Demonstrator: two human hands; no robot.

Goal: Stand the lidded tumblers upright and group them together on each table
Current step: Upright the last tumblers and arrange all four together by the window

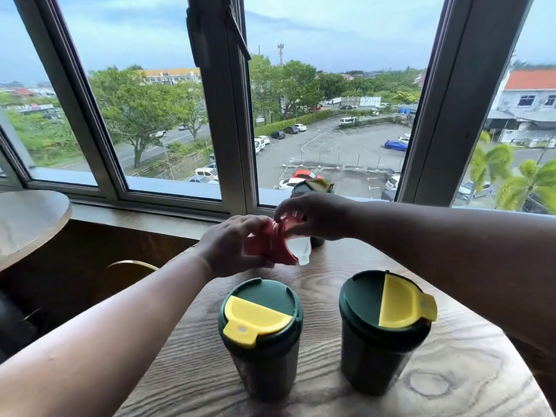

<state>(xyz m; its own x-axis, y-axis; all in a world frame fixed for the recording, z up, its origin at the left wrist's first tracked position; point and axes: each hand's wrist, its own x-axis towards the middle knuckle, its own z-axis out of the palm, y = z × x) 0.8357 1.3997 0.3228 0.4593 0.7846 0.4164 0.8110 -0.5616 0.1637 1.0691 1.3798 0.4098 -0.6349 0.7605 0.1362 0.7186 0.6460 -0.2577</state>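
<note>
Two dark green tumblers with green-and-yellow lids stand upright near me on the round wooden table: the left green tumbler and the right green tumbler. A pink tumbler with a white flap is tilted on its side above the table, held between both hands. My left hand grips its body. My right hand pinches its lid end. A third green tumbler stands behind my right hand, mostly hidden.
A window wall with grey frames and a sill runs just beyond the table. Another round wooden table sits at the left. A curved chair back shows between the tables.
</note>
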